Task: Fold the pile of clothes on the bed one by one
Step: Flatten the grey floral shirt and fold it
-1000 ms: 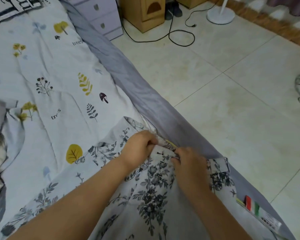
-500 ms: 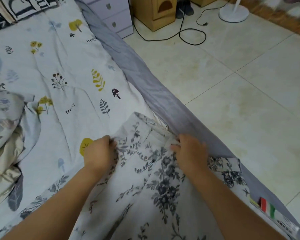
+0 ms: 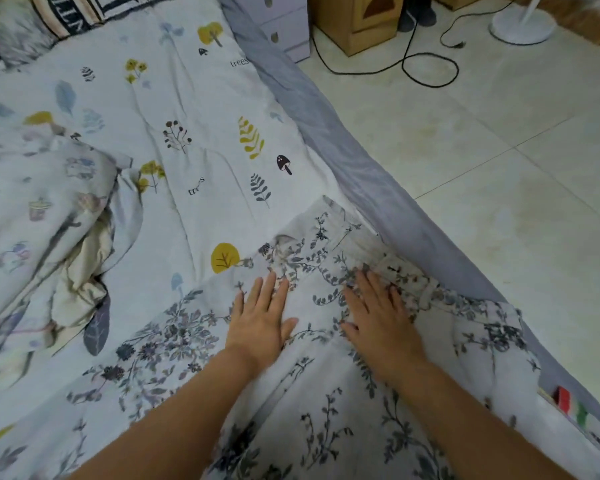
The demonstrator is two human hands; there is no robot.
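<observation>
A white garment with a dark blue flower print point(image 3: 312, 403) lies spread on the bed near its right edge, its far end pointing away from me. My left hand point(image 3: 262, 318) rests flat on it, fingers apart. My right hand point(image 3: 378, 315) lies flat on the cloth beside it, fingers spread, holding nothing. A crumpled pile of pale printed clothes point(image 3: 45, 237) sits at the left on the bed, apart from both hands.
The bed point(image 3: 194, 109) has a pale sheet with leaf and mushroom prints and a grey side edge point(image 3: 368, 181) at the right. Beyond it is tiled floor with a black cable point(image 3: 430, 67), a fan base point(image 3: 520, 26), a wooden box point(image 3: 357, 22) and a lilac drawer unit point(image 3: 288, 22).
Both hands were pinching the garment's far end a second ago. They have let go, moved apart and back toward me, and now lie flat on the cloth.
</observation>
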